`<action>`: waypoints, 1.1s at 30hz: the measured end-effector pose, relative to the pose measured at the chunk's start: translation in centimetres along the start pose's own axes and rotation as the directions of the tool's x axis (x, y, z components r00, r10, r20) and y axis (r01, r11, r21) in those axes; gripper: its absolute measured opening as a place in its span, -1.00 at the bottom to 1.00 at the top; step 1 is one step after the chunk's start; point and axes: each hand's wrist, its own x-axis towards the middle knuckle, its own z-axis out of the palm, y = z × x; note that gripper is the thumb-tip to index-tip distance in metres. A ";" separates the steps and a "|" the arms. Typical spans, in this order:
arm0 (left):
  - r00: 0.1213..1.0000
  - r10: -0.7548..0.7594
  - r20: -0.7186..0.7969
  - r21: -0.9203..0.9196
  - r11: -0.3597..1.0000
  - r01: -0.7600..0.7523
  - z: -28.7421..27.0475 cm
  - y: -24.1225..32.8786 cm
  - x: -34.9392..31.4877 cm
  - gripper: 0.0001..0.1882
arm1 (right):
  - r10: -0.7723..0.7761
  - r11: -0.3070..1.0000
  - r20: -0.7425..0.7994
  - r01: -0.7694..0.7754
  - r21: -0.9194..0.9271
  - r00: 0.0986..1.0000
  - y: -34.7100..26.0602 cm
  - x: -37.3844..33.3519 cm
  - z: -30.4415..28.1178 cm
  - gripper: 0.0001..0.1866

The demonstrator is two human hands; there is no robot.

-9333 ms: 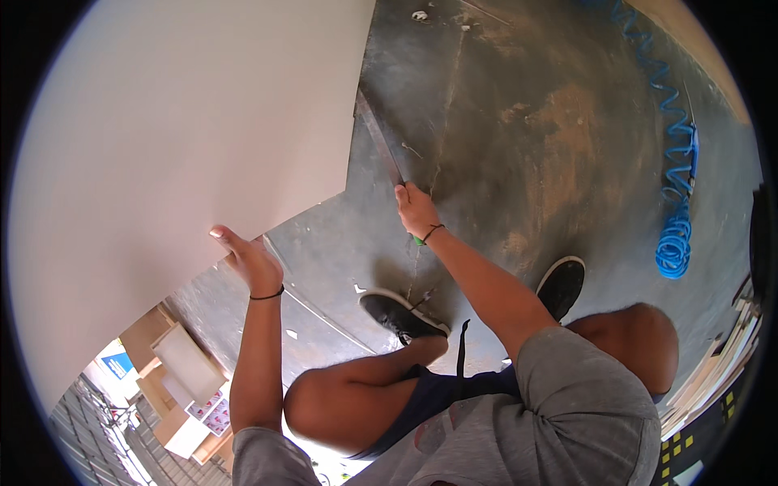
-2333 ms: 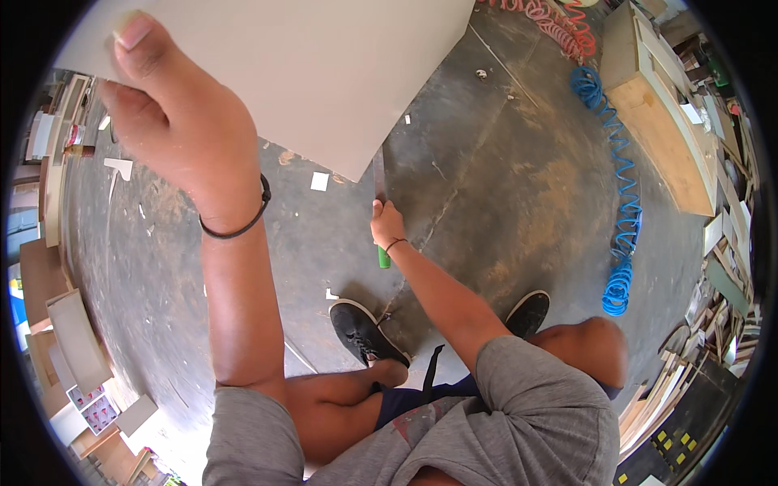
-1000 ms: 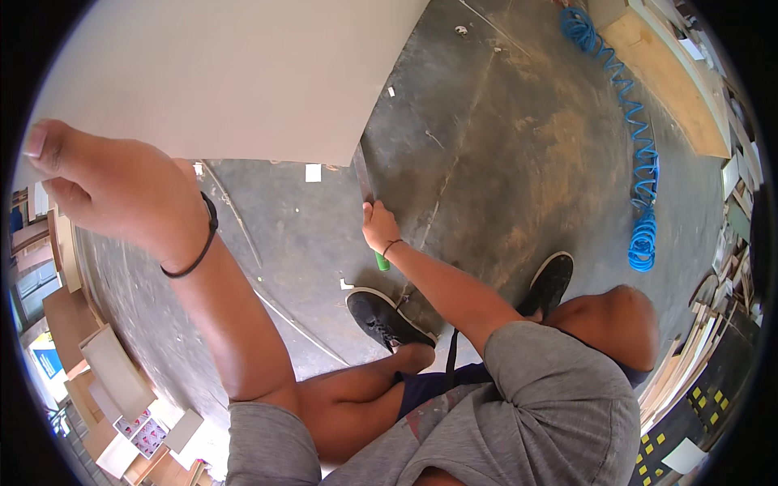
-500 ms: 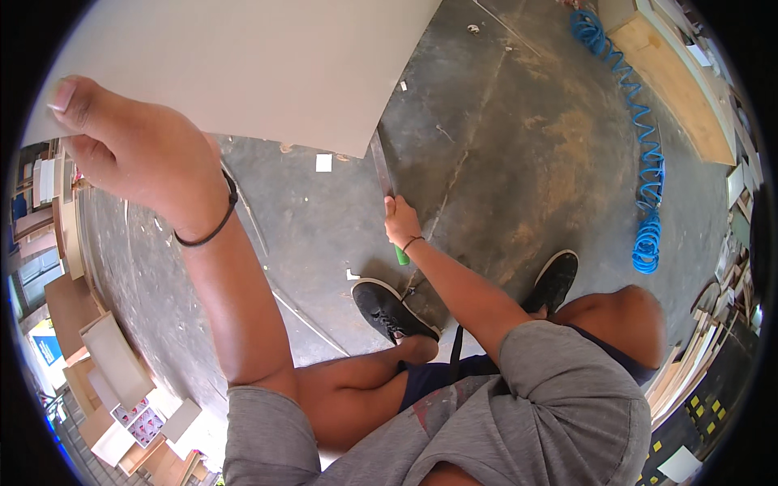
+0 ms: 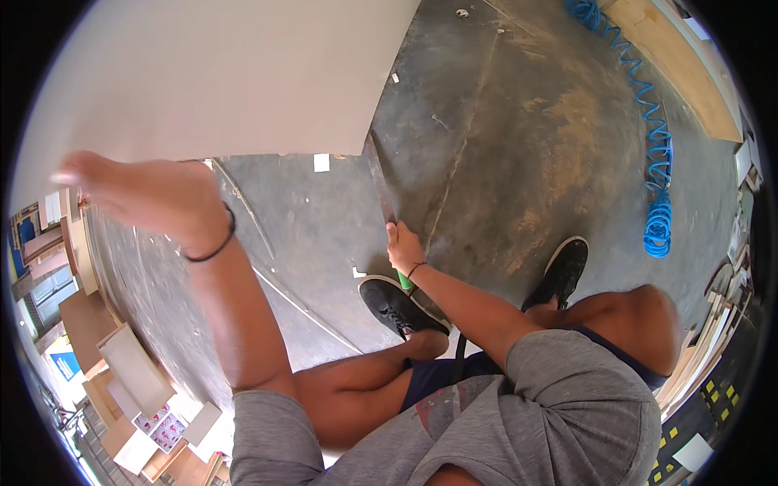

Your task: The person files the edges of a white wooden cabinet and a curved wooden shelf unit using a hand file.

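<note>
My left hand (image 5: 150, 202), smeared by motion, is at the near edge of a large off-white panel (image 5: 243, 73), toward its left end. The thumb lies along that edge and the other fingers are hidden. Lower down, my right hand (image 5: 404, 247) is closed round the green handle of a long, flat metal file (image 5: 379, 180). Its dark blade points away from me, and the far end meets the panel's near right corner.
A coiled blue air hose (image 5: 658, 194) trails over the concrete floor (image 5: 486, 186) at right, beside a wooden board (image 5: 681, 65). My black shoes (image 5: 403, 306) stand below my right hand. Wooden pieces and boxes (image 5: 134, 368) are piled at left. Thin strips (image 5: 300, 304) lie on the floor.
My left hand has come nearer to me, and the panel's left part sits lower in view. My right hand and the file have drawn back slightly toward me.
</note>
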 end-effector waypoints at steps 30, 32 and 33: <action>0.487 -0.541 0.686 0.233 0.797 0.557 11.3 -7.7 -29.5 -0.27 | -0.008 1.000 -0.026 0.008 -0.003 1.000 -4.5 -0.6 0.7 -0.64; 0.487 -0.543 0.685 0.240 0.798 0.553 11.3 -7.5 -29.6 -0.27 | -0.010 1.000 -0.034 0.010 -0.002 0.999 -4.3 -0.5 0.8 -0.64; 0.489 -0.546 0.681 0.248 0.800 0.547 11.3 -7.5 -29.6 -0.28 | -0.013 1.000 -0.034 0.013 0.002 0.999 -4.5 -0.5 0.8 -0.65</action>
